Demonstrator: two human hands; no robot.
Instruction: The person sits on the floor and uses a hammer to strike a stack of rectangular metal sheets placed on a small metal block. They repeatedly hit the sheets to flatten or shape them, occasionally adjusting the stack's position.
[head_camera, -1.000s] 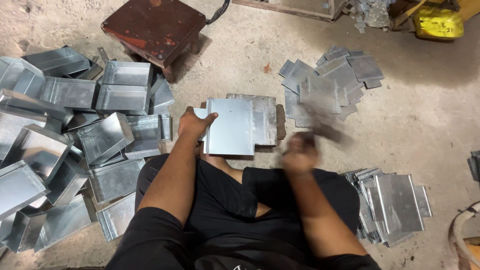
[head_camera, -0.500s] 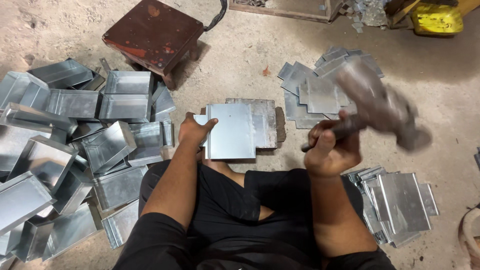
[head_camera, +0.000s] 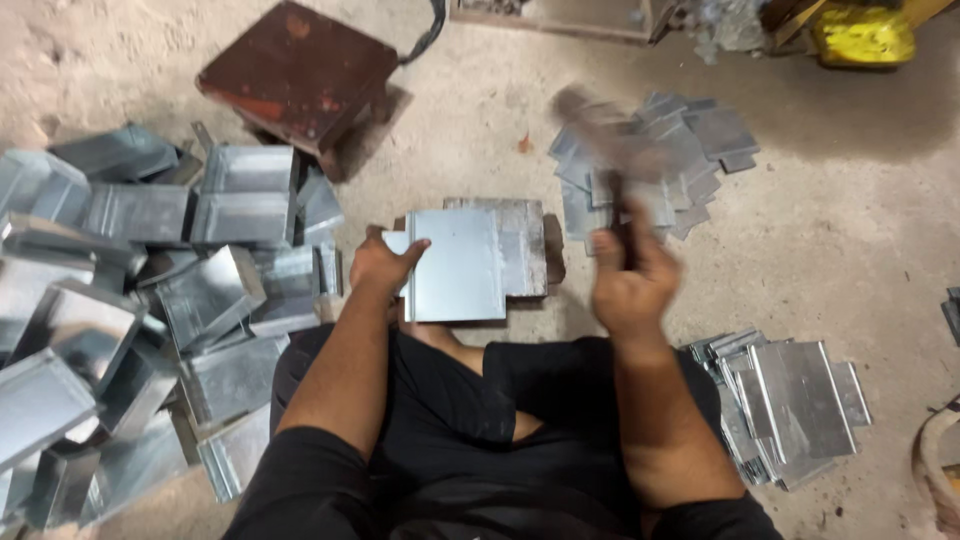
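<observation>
Looking down from the head camera, a concrete floor is seen with many shiny metal pieces on it. No packages, labels or signs can be made out. A yellow thing (head_camera: 862, 32) sits at the top right corner, and a rusty red-brown block (head_camera: 300, 75) stands at the top left. A big heap of bent metal trays (head_camera: 130, 290) is piled on the left. A stack of flat metal sheets (head_camera: 650, 160) lies at the top right, and another stack (head_camera: 790, 400) lies at the lower right.

One flat metal sheet (head_camera: 458, 265) is laid on a small metal block (head_camera: 520, 240) in the middle, just in front of the crossed legs. Its left edge is held by the left hand (head_camera: 385, 265), fingers closed on it. A hammer (head_camera: 605, 135), blurred, is gripped in the right hand (head_camera: 625, 285), which is raised to the right of the sheet and not touching it.
</observation>
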